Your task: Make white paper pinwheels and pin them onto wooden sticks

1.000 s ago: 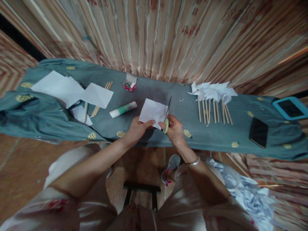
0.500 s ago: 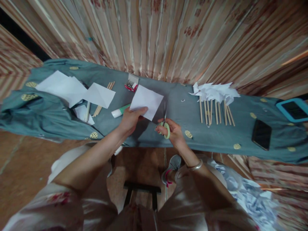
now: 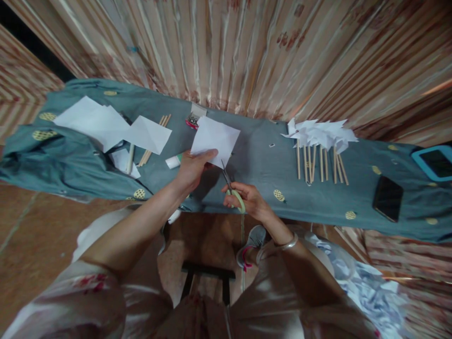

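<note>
The person sits at a long worktop (image 3: 263, 162) draped in a teal cloth with yellow dotted rounds (image 3: 56, 157), in front of a striped, patterned curtain (image 3: 247, 47).

Left hand (image 3: 192, 168): raised above the cloth. Thumb and fingers are pressed together on the lower edge of a white square sheet of paper (image 3: 216, 137), which is held tilted and off the surface.

Right hand (image 3: 248, 200): closed around the small scissors with pale green handles (image 3: 231, 187), fingers through the loops. The blades point up and to the left, towards the sheet. The tip lies at the sheet's lower edge. Whether it touches the paper, or whether the blades are parted, cannot be told. A silver bangle (image 3: 287, 242) sits on this wrist.

Near the left hand: a white glue stick with a green band (image 3: 173, 161) lies just beside it, partly hidden. A small red open box (image 3: 192, 121) stands behind the held sheet.

Left part of the worktop: loose white paper sheets (image 3: 95, 121) overlap one another, with a few thin wooden sticks (image 3: 153, 141) lying partly beneath them.

Right part of the worktop: a row of white paper pinwheels on wooden sticks (image 3: 319, 136) lies side by side, well apart from both hands. Further right lie a black phone (image 3: 388, 198), face up, and a tablet in a blue case (image 3: 434, 162) at the edge of the view.

Below the worktop: a heap of crumpled white paper (image 3: 370, 287) rests beside the person's right leg.
</note>
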The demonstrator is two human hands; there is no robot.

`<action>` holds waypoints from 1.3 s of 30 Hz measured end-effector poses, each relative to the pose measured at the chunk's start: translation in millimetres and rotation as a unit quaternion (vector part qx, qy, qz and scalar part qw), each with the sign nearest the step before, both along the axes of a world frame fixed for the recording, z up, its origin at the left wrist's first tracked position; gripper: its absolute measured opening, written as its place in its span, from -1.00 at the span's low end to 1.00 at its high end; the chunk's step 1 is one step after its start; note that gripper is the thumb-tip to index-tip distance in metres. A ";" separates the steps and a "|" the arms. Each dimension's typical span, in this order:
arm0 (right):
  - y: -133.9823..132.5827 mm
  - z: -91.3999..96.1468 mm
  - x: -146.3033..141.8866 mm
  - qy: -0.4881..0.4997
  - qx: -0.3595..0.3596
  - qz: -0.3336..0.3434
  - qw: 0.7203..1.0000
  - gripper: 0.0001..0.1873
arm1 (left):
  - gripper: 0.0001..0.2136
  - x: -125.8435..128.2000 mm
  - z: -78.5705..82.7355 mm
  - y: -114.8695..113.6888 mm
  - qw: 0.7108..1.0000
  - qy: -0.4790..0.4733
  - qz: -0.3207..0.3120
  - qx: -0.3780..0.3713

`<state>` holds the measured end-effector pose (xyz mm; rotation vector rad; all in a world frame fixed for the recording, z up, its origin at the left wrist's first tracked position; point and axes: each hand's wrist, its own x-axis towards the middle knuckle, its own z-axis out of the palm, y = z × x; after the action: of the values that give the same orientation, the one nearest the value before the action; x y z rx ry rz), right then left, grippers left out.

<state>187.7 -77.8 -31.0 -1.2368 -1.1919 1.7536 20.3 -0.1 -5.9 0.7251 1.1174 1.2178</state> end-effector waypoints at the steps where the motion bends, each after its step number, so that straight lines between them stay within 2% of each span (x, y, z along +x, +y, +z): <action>1: 0.3 -0.1 0.0 -0.001 0.001 0.000 1.000 -0.49 | -0.78 0.5 -0.8 -0.4 1.000 -0.003 -0.001 0.000; 23: 1.5 3.0 -1.1 0.028 -0.010 -0.017 0.999 -0.53 | -0.70 2.6 -8.0 -1.0 1.000 -0.025 -0.008 -0.002; 39: 1.8 -9.3 -1.8 0.028 -0.006 -0.034 0.999 -0.47 | -0.73 -0.3 -6.4 -1.8 0.999 -0.023 -0.022 -0.001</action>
<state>186.0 -76.1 -40.3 -1.2129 -1.0963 1.7360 19.9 -1.9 -12.2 0.7132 1.0591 1.1912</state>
